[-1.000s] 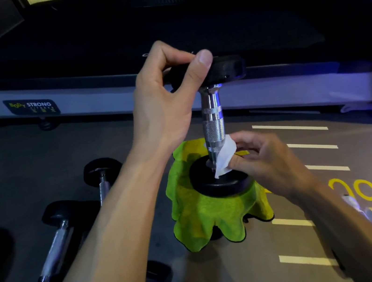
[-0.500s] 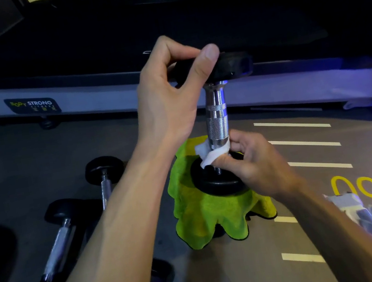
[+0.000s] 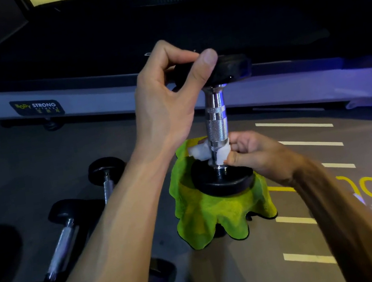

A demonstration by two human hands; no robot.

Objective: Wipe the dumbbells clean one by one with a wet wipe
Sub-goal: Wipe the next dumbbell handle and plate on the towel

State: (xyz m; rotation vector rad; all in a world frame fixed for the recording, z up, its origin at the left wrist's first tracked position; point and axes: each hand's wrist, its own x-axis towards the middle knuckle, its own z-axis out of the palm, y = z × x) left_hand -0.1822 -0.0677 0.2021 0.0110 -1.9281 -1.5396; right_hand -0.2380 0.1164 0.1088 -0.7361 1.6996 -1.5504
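The dumbbell [image 3: 216,121] stands upright on a green cloth [image 3: 219,214] spread on the floor. The left hand [image 3: 168,99] grips its top weight, while the right hand [image 3: 253,154] pinches a white wet wipe [image 3: 209,153] wrapped round the chrome handle's base. More dumbbells [image 3: 59,243] lie to the left, near a treadmill [image 3: 114,42].

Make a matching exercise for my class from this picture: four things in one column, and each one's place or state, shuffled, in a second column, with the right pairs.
Things
1. left hand
2. wet wipe
3. green cloth
4. upright dumbbell

Places or states
A. draped under the upright dumbbell's bottom disc
B. grips the top disc
C. wrapped round the lower end of the metal handle, held by the right hand
D. stands on end on the cloth

Pairs: 1-B, 2-C, 3-A, 4-D
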